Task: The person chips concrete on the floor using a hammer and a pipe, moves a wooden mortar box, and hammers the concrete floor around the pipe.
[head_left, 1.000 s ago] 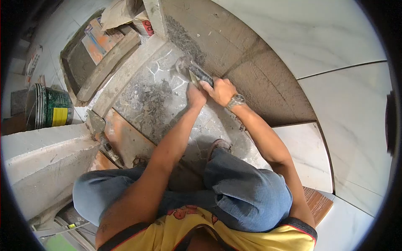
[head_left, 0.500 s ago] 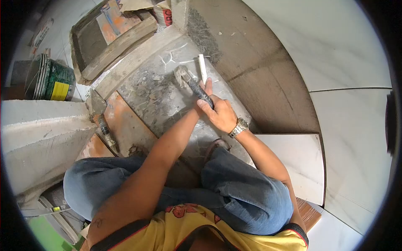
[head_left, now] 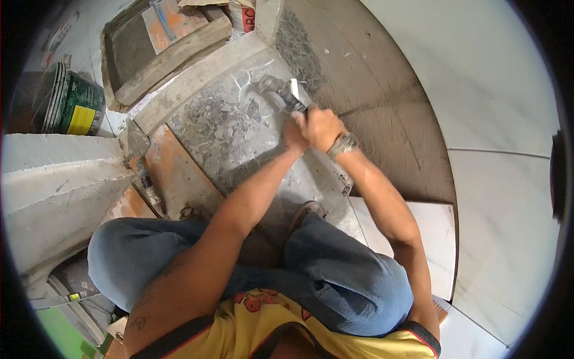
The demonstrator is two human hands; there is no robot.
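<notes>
My right hand (head_left: 324, 128) is closed round the black-wrapped handle of a hammer (head_left: 291, 100). The blurred hammer head (head_left: 269, 85) is over the grey, cracked floor. Close beneath it my left hand (head_left: 294, 135) is partly covered by my right hand, and its fingers are hidden. A narrow white stick-like piece (head_left: 294, 88) stands out past the handle; whether my left hand grips it I cannot tell. Loose grey rubble (head_left: 218, 122) lies left of the hands.
A trowel (head_left: 136, 139) rests by the low wall (head_left: 66, 173) at left. A wooden-edged trough (head_left: 173, 63) and a green bucket (head_left: 86, 99) stand at upper left. Orange-stained boards (head_left: 179, 164) lie beside my knee. Large white tiles (head_left: 496, 203) cover the right side.
My right hand and the hammer have moved slightly up and right, and the hammer is now blurred. My left hand's fingers, partly visible before, are now hidden. The view has shifted a little.
</notes>
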